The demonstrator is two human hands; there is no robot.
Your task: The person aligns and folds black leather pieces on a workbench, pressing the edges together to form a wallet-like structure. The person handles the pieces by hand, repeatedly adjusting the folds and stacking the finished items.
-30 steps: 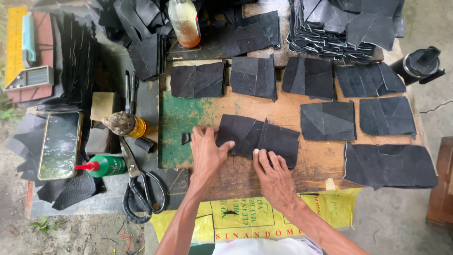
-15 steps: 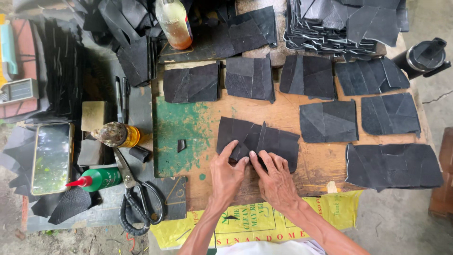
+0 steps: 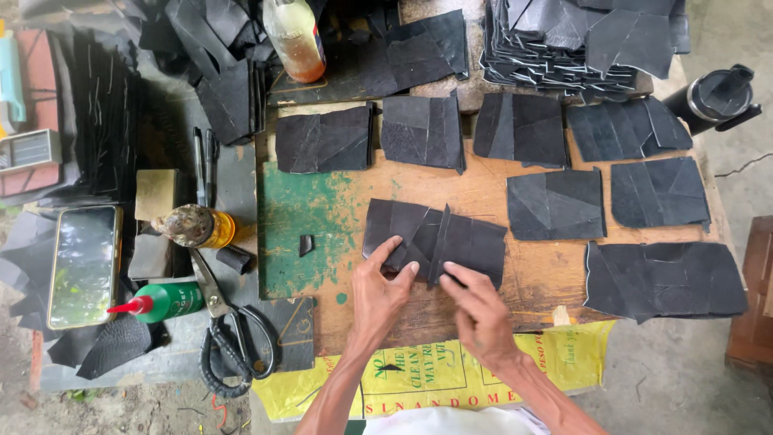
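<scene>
Black leather piece [image 3: 439,242] laid mid wooden board [image 3: 515,282], pressed flat under spread fingers of left hand [image 3: 380,294], right hand [image 3: 481,310] fingertips on its lower edge, nothing clamped, forearms cut off below, scissors [image 3: 229,338] left.

Bare wood is lying open on the table [image 3: 491,189] between the black pieces, while the scissors [image 3: 229,338], green bottle [image 3: 165,300] and phone [image 3: 82,266] are crowding its left edge and a black stack [image 3: 580,40] is blocking the far edge.
</scene>
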